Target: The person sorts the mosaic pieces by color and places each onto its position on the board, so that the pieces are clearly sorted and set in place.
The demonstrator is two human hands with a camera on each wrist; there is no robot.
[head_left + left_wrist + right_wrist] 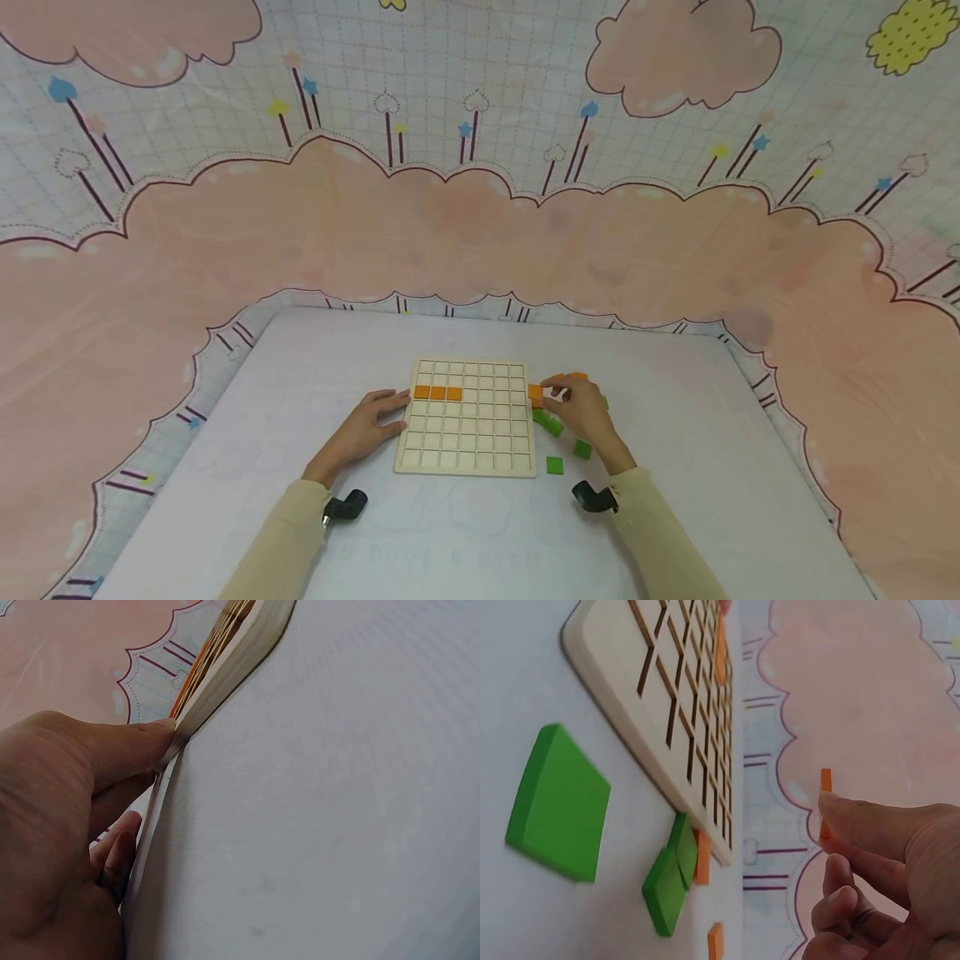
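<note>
A pale wooden grid board [480, 421] lies flat on the white table. Three square orange tiles [438, 393] fill neighbouring cells at the left of its second row. My left hand [366, 427] touches the board's left edge, thumb and fingers extended and apart. In the left wrist view, the thumb [142, 742] meets the board's side. Beside the right edge, my right hand [587, 412] pinches an orange tile [826, 784] between thumb and finger, raised off the table in the right wrist view. Loose green tiles [554, 465] lie near that hand.
More green tiles [669, 870] and an orange tile [703, 857] lie against the board's right side. Further orange tiles [580, 376] sit behind the right hand, partly hidden by it. A patterned cloth [480, 242] borders the table [360, 342].
</note>
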